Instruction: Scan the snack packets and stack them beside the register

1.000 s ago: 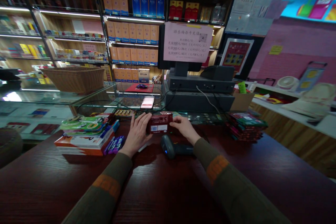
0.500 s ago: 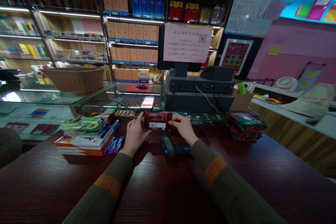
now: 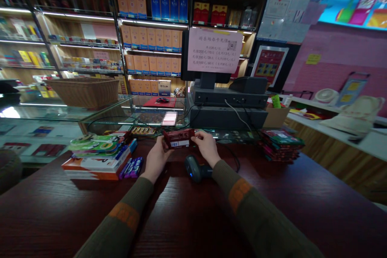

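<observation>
A dark red snack packet (image 3: 179, 138) is held up above the table, its barcode and white label facing me. My left hand (image 3: 157, 156) grips its left end, the fingers partly hidden behind it. At the other end, my right hand (image 3: 207, 146) pinches the packet's edge between thumb and fingers. Just below the packet a black barcode scanner (image 3: 194, 168) lies on the table, a small blue light showing on it. Purple packets (image 3: 132, 167) lie left of my left hand, beside a stack of boxes (image 3: 96, 163) topped with green packages.
On the right of the dark wooden table (image 3: 193, 217) stands a pile of dark red and green packets (image 3: 281, 145). Behind the hands are a glass counter, a cash register (image 3: 226, 107) with a sign on its screen, and a wicker basket (image 3: 86, 92). A cable (image 3: 236, 157) runs near the scanner.
The packet has shifted slightly left and tilted, its right end higher. My left fingers, stretched upward before, have closed around its left end. My right hand has moved left with it.
</observation>
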Demonstrator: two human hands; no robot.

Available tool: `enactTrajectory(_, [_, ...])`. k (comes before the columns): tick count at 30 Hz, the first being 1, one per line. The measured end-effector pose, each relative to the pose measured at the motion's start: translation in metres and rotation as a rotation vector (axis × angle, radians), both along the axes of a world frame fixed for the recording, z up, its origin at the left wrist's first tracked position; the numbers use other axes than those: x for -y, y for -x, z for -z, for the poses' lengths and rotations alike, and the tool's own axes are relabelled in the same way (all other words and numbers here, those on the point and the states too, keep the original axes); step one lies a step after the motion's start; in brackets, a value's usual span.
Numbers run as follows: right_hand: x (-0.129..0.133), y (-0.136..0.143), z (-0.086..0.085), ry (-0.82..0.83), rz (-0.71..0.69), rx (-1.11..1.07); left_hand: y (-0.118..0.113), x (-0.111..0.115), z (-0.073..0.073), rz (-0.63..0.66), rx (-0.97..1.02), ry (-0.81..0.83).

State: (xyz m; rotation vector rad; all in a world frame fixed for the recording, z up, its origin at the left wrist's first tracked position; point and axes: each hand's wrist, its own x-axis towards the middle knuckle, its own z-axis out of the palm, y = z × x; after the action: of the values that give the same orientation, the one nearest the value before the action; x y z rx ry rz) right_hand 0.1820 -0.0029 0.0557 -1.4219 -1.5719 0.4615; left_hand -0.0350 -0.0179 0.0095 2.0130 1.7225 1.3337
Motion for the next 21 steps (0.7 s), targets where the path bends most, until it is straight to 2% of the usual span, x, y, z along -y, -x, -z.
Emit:
enactTrajectory(5, [0.003, 0.001, -0.001, 0.009, 0.028, 0.016, -0.002, -0.006, 0.003, 0.092, 0.329, 0.042])
enactTrajectory(10, [0.001, -0.007, 0.008, -0.056, -0.002, 0.002, 0.001, -0.008, 0.0, 0.145, 0.404, 0.043])
enactTrajectory(18, [0.006, -0.025, 0.017, -0.059, -0.01, -0.055, -0.003, -0.006, -0.007, 0.14, 0.523, 0.092])
enactTrajectory(21, [0.013, -0.031, 0.017, -0.034, 0.009, -0.062, -0.01, -0.003, -0.008, 0.225, 0.629, 0.154])
